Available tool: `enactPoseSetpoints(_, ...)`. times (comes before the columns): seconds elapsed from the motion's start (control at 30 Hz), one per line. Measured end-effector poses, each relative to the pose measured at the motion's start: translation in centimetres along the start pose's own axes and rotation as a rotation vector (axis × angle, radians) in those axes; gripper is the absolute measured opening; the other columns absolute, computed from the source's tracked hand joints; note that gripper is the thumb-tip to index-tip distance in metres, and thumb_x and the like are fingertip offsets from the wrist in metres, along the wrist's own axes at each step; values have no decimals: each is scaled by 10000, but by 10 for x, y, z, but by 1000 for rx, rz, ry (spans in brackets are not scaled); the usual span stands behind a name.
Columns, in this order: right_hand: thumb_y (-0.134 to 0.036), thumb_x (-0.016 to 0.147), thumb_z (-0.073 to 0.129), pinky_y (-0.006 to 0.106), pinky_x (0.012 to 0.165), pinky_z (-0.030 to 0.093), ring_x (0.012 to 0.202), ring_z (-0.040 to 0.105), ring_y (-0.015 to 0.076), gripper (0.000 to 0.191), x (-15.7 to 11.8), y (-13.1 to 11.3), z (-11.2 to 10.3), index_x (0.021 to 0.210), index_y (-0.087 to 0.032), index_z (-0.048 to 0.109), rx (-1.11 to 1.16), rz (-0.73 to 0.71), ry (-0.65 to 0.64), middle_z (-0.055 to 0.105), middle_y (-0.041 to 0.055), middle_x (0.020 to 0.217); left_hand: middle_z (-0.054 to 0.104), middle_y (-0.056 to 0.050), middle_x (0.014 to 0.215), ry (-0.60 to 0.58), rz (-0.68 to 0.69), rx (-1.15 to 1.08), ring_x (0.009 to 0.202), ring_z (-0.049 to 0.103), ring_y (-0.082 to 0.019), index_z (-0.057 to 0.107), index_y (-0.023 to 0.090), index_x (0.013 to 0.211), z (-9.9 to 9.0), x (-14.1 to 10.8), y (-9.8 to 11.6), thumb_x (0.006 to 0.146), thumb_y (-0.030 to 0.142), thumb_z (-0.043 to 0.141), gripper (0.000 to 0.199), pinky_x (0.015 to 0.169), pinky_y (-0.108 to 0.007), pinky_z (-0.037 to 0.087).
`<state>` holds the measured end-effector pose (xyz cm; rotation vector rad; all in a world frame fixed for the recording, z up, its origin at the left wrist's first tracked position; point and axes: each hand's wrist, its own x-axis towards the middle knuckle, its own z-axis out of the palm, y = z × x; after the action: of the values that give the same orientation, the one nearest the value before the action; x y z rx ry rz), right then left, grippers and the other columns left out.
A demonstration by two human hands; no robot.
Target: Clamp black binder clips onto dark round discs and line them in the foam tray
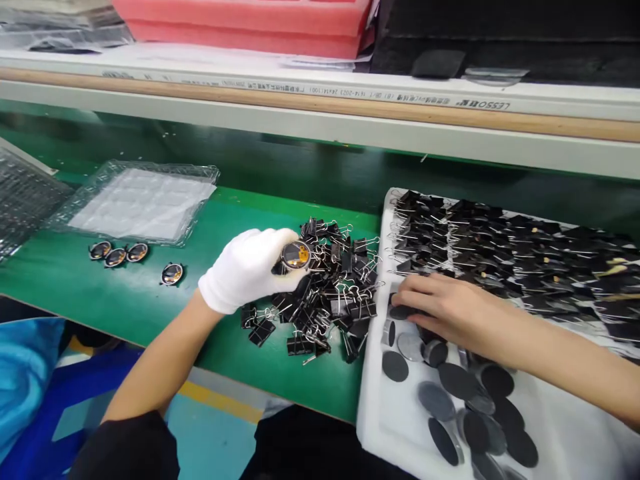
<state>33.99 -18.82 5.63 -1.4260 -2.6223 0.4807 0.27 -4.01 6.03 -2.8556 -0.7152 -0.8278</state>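
Observation:
My left hand (253,270), in a white glove, grips a round watch-like part (296,255) with a dark face and an orange patch, above the left side of a pile of black binder clips (335,287). My bare right hand (440,303) reaches over the left part of a white foam tray (373,393), fingers bent down at a black disc (400,307); its fingertips are partly hidden. More black and clear discs (457,381) lie loose in the tray's near part. Rows of clipped pieces (500,247) fill its far part.
Several similar round parts (115,257) lie on the green table (220,347) at left, near a clear plastic tray (145,200) with white paper. A shelf edge (320,127) crosses behind, holding pink foam (245,27) and a black box (505,40).

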Motion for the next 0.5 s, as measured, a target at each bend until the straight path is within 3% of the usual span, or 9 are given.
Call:
enactPoseSetpoints(0.1, -210, 1025, 506, 322, 677, 532, 819, 690, 193, 226, 16, -15, -15, 1061, -250, 726, 205, 25, 71, 704, 66, 1011, 720, -34, 788, 4, 13, 28, 684, 672, -202, 639, 180, 1071, 0, -2, 9, 916, 407, 629, 275, 668, -344, 492)
enactPoseSetpoints(0.23, -322, 900, 757, 330, 717, 595, 802, 693, 189, 143, 59, -55, -29, 1031, -268, 771, 579, 169, 356, 746, 53, 996, 712, -47, 767, -73, 38, 36, 667, 667, -209, 644, 215, 1057, 0, -3, 17, 927, 460, 615, 280, 628, -356, 440)
enactPoseSetpoints(0.37, -366, 827, 804, 332, 660, 592, 756, 680, 182, 221, 103, -78, -22, 990, -230, 741, 772, 227, 392, 741, 53, 943, 708, -56, 771, -92, 63, 20, 679, 672, -211, 645, 228, 1011, 1, -4, 18, 944, 493, 588, 279, 622, -358, 430)
enactPoseSetpoints(0.5, -340, 711, 877, 336, 668, 592, 786, 694, 187, 450, 130, -76, -13, 1092, -209, 678, 812, 313, 365, 735, 67, 1021, 697, -54, 729, -64, 60, 3, 636, 657, -211, 655, 209, 975, 3, -6, 15, 956, 483, 580, 284, 616, -360, 426)
